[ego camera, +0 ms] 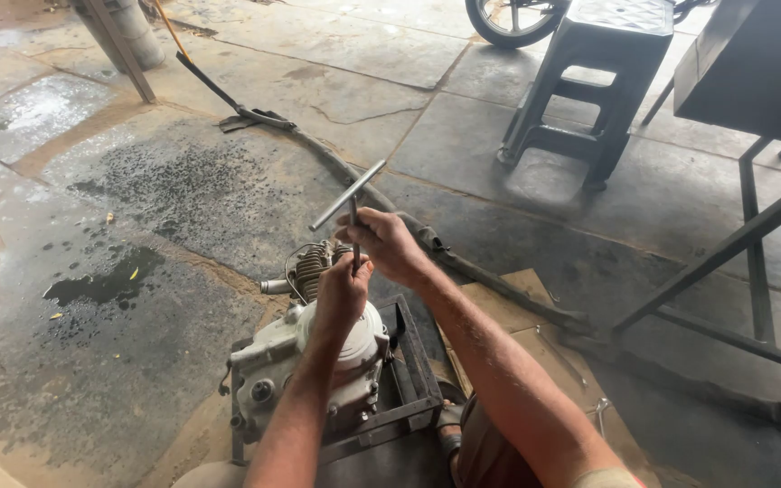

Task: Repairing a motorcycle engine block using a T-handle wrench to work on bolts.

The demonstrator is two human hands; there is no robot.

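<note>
Hands working over a small engine, both wrapped on a T-handle wrench. Left hand gripping low on the shaft, fingers closed tight round the steel, just above the engine's finned cylinder. Right hand clamping higher up, fist shut on the shaft right under the crossbar. Crossbar tilting, one end rising toward the upper right, the other dipping lower left. Shaft standing near upright, lower end disappearing behind the left hand, so where the tip is seating: cannot tell.

Engine sitting in a dark metal frame on the stone floor, pale casing facing the camera, cooling fins poking out beyond the knuckles. Cardboard sheet lying just beside the frame on the right, under the right forearm. Dark wet patch spreading on the floor well to the left. Long hose snaking across the slabs behind the wrench, running from the upper left toward the right. Dark plastic stool standing further back, a wheel peeking in behind it at the top edge. Metal table legs slanting down along the right side.
</note>
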